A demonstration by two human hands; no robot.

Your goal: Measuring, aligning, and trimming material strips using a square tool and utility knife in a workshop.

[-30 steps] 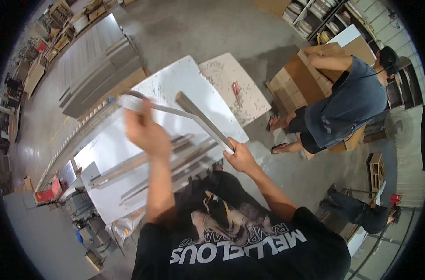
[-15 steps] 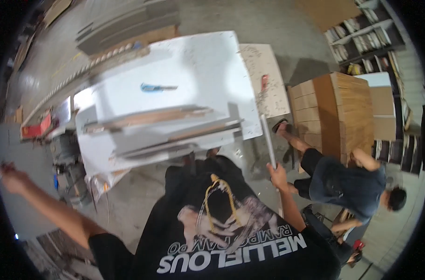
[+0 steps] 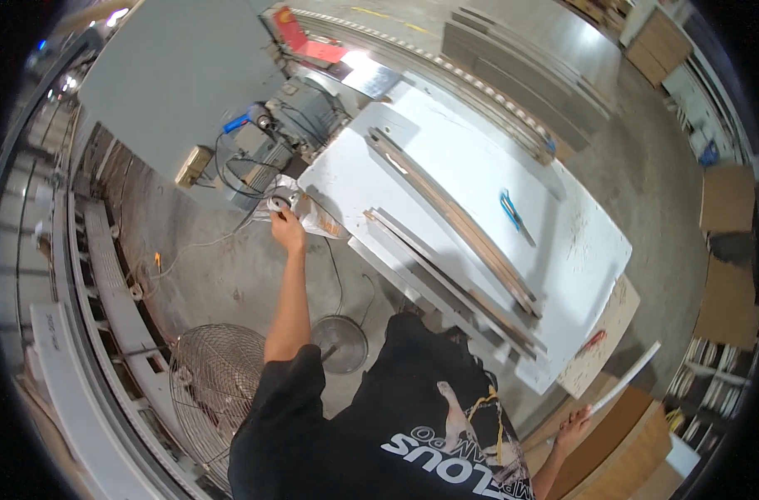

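Observation:
My left hand point(image 3: 288, 231) reaches out at the middle left, fingers closed at a small whitish ring-shaped thing point(image 3: 278, 203) whose kind I cannot make out. Just beside it is a white bag point(image 3: 319, 220), hanging by the table's near left corner. Low on the right, my right hand point(image 3: 574, 427) is closed round one end of a long thin white strip point(image 3: 625, 380), which slants up and away. Between my hands stands a white-topped table point(image 3: 579, 237). Narrow boards point(image 3: 454, 218) and more long strips point(image 3: 454, 283) lie across it, with a blue utility knife point(image 3: 517, 218) beyond them.
A grey machine motor with cables point(image 3: 300, 117) sits left of the table, beneath a large grey panel point(image 3: 188, 75). A wire-caged fan point(image 3: 217, 375) stands near my left elbow. At lower right are a wooden stack point(image 3: 617, 442) and a red utility knife point(image 3: 594, 340).
My view has swung left, bringing the motor and fan closer. My left hand, outstretched at the far left before, is now at the bag. My right hand still holds the white strip.

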